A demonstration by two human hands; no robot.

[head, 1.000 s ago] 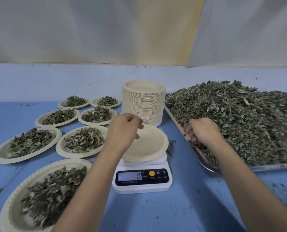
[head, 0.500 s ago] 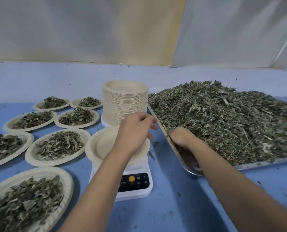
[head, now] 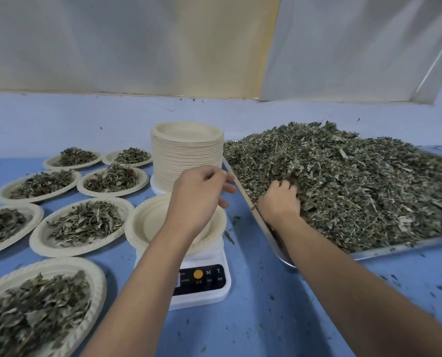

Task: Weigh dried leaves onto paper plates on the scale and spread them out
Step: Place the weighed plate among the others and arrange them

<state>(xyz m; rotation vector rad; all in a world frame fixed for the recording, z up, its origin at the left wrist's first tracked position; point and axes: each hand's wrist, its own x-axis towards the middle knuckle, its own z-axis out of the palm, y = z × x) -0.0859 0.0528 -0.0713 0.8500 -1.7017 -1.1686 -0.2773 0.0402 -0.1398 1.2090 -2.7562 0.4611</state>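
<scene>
Dried grey-green leaves (head: 343,181) are lying heaped in a metal tray (head: 400,247) that is filling the right half of the frame. The right hand (head: 279,202) is reaching in over the tray's left rim, just right of centre. Its fingers are curling down into the heap and closing round a clump of leaves, with the fingertips hidden among them.

Left of the tray, at the centre of the frame, an empty plate (head: 150,222) is sitting on a white scale (head: 204,279). The left forearm is covering the scale's display, leaving only an orange button and the letters M and T showing. The left hand (head: 196,197) is hovering over the right side of the plate. Its fingers are loosely curled and pointing toward the tray, with nothing showing in them.

Just above the scale in the frame, a tall stack (head: 186,155) of empty plates is standing beside the tray's upper left corner. Seven filled plates (head: 38,238) are lying across the left of the frame, from the lower left corner up to the middle left, each carrying a flat spread of leaves. Everything is resting on a blue table (head: 240,325) speckled with leaf crumbs. Pale sheets (head: 137,42) are hanging across the top of the frame.
</scene>
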